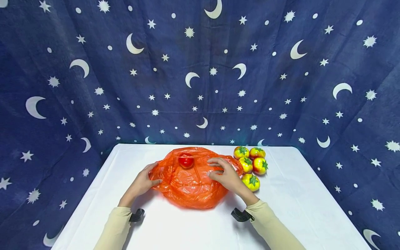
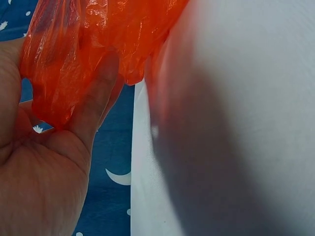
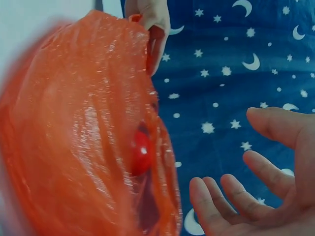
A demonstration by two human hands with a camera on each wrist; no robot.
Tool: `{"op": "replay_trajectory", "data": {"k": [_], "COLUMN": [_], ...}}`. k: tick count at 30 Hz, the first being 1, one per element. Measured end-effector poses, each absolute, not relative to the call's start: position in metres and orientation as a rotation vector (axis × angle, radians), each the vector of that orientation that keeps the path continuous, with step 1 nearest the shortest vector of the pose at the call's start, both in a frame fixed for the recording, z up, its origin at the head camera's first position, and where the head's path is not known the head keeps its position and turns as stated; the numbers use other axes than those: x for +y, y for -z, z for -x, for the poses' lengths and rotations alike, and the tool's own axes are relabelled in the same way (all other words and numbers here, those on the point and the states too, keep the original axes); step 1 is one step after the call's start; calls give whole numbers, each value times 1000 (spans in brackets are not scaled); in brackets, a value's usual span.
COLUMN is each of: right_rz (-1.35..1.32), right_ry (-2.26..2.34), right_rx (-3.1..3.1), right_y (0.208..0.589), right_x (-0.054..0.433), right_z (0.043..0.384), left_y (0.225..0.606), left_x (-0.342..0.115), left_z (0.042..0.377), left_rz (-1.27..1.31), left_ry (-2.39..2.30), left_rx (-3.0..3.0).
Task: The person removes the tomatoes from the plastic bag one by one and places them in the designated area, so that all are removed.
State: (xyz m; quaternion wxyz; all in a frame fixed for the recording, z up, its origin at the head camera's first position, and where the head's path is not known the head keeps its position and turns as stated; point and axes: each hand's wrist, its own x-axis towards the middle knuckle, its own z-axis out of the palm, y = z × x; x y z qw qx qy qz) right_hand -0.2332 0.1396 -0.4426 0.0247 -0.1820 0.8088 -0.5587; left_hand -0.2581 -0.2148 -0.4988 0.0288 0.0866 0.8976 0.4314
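Note:
An orange-red plastic bag [image 1: 193, 189] lies on the white table, crumpled and puffed up. My left hand [image 1: 144, 181] grips its left edge; in the left wrist view the thin film [image 2: 59, 64] runs between thumb and fingers. A shiny red round thing [image 1: 186, 161], its kind unclear, shows at the bag's opening, partly covered by film in the right wrist view. Over the right part of the bag hovers my right hand [image 1: 225, 175], fingers spread and relaxed. The right wrist view shows that hand [image 3: 275, 182] holding nothing, apart from the bag.
Several yellow-and-red tomato-like fruits [image 1: 251, 182] with green leafy tops sit right of the bag, close to my right forearm. White cloth covers the table [image 1: 300, 208]. Behind it hangs a dark blue curtain [image 1: 175, 93] with moons and stars.

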Motion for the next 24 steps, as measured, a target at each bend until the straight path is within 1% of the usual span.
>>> {"op": "replay_trajectory", "data": {"k": [5,14,24], "right_rz": [512,576,588], "right_ry": [1718,1692,1646], "right_rx": [2468,2446,2520], "right_y": [451,451,450], "right_x": [132,113,98], "right_z": [240,254,261], "left_y": [500,500,496], "left_x": [-216,-216,-216], "left_z": [258,260,260], "left_rz": [-262,-265,-253], "left_ry": [-1330,-1326,-1322], "left_rx": [2765,2766,2774]}}
